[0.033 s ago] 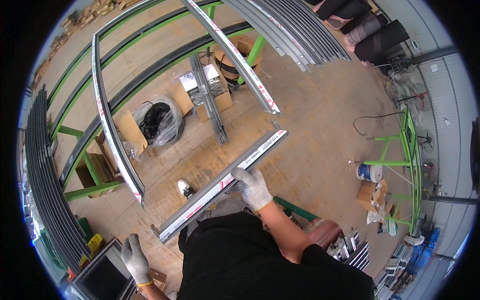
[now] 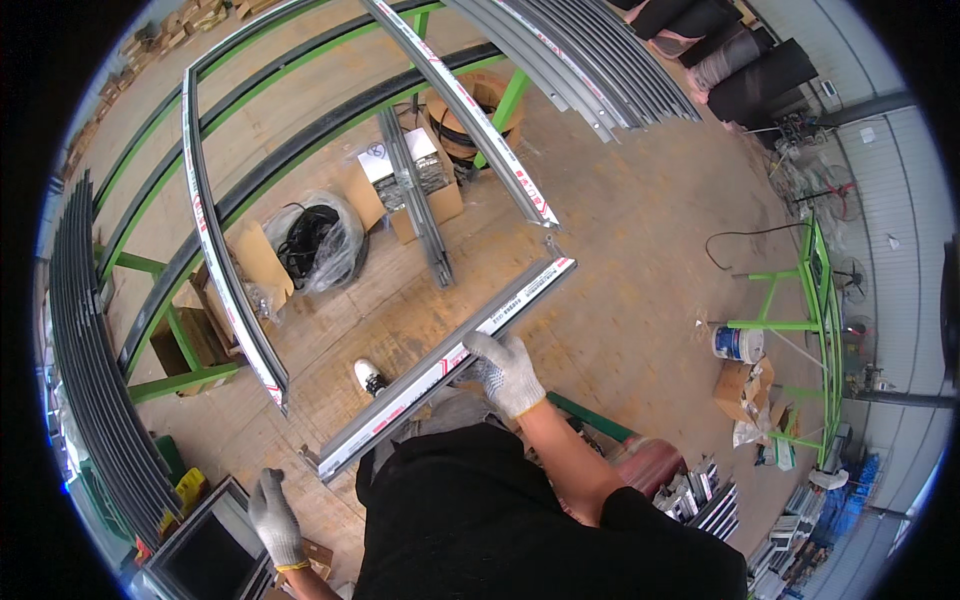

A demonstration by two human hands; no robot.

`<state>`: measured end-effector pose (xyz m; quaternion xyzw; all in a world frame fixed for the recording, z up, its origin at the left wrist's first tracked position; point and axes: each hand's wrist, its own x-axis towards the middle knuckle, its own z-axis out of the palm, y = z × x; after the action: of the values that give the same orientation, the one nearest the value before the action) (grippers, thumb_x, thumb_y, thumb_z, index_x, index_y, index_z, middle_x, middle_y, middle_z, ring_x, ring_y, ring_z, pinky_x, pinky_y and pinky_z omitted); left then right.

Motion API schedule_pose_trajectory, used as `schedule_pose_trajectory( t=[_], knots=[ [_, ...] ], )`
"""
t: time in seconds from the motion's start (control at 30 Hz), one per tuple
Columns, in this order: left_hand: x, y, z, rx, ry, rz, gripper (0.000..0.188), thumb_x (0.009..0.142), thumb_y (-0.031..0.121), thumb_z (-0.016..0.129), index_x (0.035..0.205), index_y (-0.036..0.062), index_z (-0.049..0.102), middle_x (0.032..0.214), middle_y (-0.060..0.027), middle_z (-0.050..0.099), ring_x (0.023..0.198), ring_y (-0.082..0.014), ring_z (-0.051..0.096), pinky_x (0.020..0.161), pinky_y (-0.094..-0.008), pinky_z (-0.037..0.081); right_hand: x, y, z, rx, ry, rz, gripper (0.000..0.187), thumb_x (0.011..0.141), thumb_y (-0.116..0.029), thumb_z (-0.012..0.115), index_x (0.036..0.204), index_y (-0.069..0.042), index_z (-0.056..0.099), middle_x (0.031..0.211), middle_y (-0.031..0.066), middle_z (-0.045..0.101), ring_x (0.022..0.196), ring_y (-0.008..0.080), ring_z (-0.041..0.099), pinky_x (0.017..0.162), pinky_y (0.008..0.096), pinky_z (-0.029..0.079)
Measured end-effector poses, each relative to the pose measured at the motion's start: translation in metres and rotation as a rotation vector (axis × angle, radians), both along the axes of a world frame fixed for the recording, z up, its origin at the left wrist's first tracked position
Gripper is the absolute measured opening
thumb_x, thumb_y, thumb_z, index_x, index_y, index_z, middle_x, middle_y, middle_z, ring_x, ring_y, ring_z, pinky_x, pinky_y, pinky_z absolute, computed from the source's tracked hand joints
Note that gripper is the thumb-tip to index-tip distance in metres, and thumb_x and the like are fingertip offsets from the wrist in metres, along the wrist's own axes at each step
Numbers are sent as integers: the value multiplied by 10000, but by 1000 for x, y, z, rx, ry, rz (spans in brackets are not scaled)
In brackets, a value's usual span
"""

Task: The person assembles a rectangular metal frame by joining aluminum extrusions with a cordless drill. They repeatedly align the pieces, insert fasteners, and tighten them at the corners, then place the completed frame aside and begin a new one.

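My right hand [image 2: 508,374], in a grey-white knit glove, is wrapped round a grey metal profile [image 2: 408,396] near its middle. White film with red print covers the profile's upper face. It slants across in front of my body, with a small connector piece [image 2: 309,457] at its left end and another [image 2: 553,245] at its right end. Off to the lower left, my gloved left hand [image 2: 274,520] is open, fingers stretched out, with nothing visible in it. Beyond the held profile, a left frame bar [image 2: 213,240] and a right frame bar [image 2: 462,105] lie on the green rack.
Stacked dark profiles [image 2: 85,340] line the left; more grey profiles [image 2: 610,60] lie at the far right. Under the rack are a wrapped black coil [image 2: 312,245] and an open carton [image 2: 436,204]. A green stand [image 2: 822,300] and a white bucket [image 2: 738,345] stand right.
The held profile's left end has shifted very slightly away from me. My left hand has moved a touch to the right. My right hand keeps its grip.
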<state>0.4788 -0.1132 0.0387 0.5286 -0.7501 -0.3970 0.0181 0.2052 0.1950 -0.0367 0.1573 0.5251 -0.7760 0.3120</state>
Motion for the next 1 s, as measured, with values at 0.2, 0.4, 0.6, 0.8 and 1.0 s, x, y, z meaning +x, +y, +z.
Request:
schedule_pose_trajectory(
  t=[0.2,0.4,0.6,0.8,1.0],
  knots=[
    [9,27,-37,496,103,47,745,1119,599,348,1103,-32,742,546,37,416,452,-73,380,451,-268,279,-19,4,-2,26,-21,-28,365,918,-248,760,1142,26,673,979,101,717,817,197,711,697,342,598],
    [-8,38,-36,489,107,-12,663,1112,554,390,1099,-28,706,556,35,419,452,-77,384,447,-269,288,-29,7,-11,3,23,-21,373,915,-241,764,1153,27,663,992,113,716,816,210,715,680,350,613],
    [-17,43,-32,500,135,17,576,1105,511,443,1077,-8,691,565,36,420,458,-76,387,452,-265,290,-36,5,-15,10,56,-11,412,906,-254,781,1177,28,651,1001,110,712,846,211,709,711,355,607],
    [-9,42,-52,587,180,112,453,1114,414,444,1046,41,692,633,41,449,525,-55,397,480,-264,292,-35,4,-23,-54,32,-72,444,909,-270,800,1211,24,662,1044,102,704,961,221,696,906,389,573],
    [-25,49,-33,308,74,-143,270,1006,165,615,1215,2,667,945,-106,655,731,-210,608,657,-353,507,-44,1,-24,-178,18,-81,404,950,-310,772,1210,-34,634,1052,89,705,935,217,726,850,406,621]
  ],
)
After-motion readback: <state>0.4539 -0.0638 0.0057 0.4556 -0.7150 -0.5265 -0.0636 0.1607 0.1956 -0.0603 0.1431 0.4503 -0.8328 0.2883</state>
